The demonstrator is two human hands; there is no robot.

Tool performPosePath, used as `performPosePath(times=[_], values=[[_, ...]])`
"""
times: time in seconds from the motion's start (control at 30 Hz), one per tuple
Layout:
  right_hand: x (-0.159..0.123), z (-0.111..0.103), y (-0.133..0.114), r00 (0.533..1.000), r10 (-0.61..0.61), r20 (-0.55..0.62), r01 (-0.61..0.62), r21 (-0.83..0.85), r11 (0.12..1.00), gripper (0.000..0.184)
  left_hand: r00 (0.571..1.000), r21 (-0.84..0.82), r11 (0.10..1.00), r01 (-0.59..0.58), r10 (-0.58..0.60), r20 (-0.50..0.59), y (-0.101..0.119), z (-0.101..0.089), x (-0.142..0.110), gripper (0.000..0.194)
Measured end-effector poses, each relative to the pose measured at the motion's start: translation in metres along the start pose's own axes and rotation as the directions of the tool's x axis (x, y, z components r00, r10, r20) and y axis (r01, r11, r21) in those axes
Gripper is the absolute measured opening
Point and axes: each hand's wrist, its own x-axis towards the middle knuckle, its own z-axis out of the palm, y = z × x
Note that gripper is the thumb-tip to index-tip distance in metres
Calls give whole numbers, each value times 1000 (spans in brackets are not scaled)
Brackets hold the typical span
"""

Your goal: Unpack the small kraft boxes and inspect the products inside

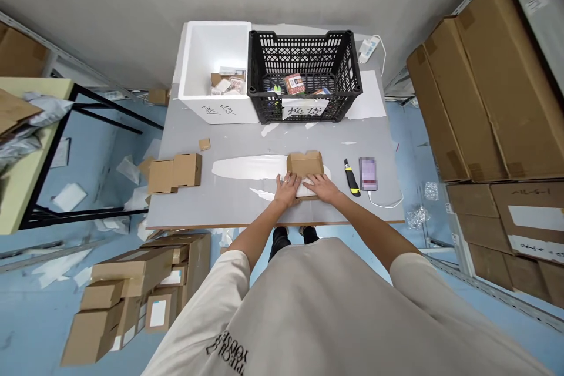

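An open brown cardboard box (305,163) lies near the table's front edge, its lid flap raised on the far side. Inside is something white, perhaps paper or packing wrap (305,189), too small to make out. My left hand (287,190) rests on the box's left side with its fingers spread. From the right, my right hand (324,188) lies over the other side, fingers stretched across the white material. To the right of that hand are a black and yellow utility knife (351,178) and a phone (368,174) with a white cable.
On the table (238,208), brown boxes (187,170) lie to the left beside a tiny carton (204,144). A white foam bin (220,107) and a black crate (304,35) holding small packages stand at the back. Stacked cartons (480,82) flank the right side.
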Motion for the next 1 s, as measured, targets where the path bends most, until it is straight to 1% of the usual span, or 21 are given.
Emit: performPosePath(times=[0.17,0.27,0.33,0.43,0.57,0.67,0.73,0.8,0.83,0.87,0.9,0.93,0.97,1.0], values=[[13,-5,-9,993,-118,3,118,-64,991,38,1000,-26,1000,15,-15,-6,-16,-6,-10,96],[21,-8,-16,979,-205,9,205,-57,977,30,1000,-54,999,2,-2,-12,-24,-10,-15,95],[26,-10,-20,972,-232,31,233,-43,972,26,1000,-58,998,0,0,-4,-28,-13,-17,95],[30,-14,-22,971,-232,60,235,-45,971,26,1000,-33,999,8,-7,17,-31,-15,-18,94],[25,-23,-20,978,-203,48,206,-70,976,35,1000,-22,1000,14,-13,15,-33,-15,-19,92],[14,-35,-14,986,-159,48,161,-50,986,30,1000,-36,999,15,-14,3,-33,-14,-19,92],[3,-42,-10,996,-89,8,89,21,996,28,1000,-37,999,18,-17,7,-32,-15,-19,92],[-11,-47,-4,993,52,-103,-36,149,988,29,999,-27,999,24,-24,23,-32,-16,-19,91],[-18,-48,0,974,148,-170,-104,240,965,31,999,-19,999,30,-29,30,-32,-16,-19,91],[-25,-48,5,933,268,-238,-179,341,923,33,999,-11,999,36,-36,37,-32,-17,-19,92],[-32,-47,11,866,406,-292,-253,445,859,35,998,-5,999,44,-43,43,-32,-17,-19,92],[-39,-45,17,781,538,-316,-318,540,779,38,998,-2,999,51,-51,45,-32,-17,-18,93],[-45,-41,25,669,668,-326,-382,621,685,42,997,-1,998,55,-55,45,-32,-16,-18,94],[-51,-36,33,549,773,-317,-435,682,588,45,997,-1,998,57,-57,46,-31,-16,-18,94]])
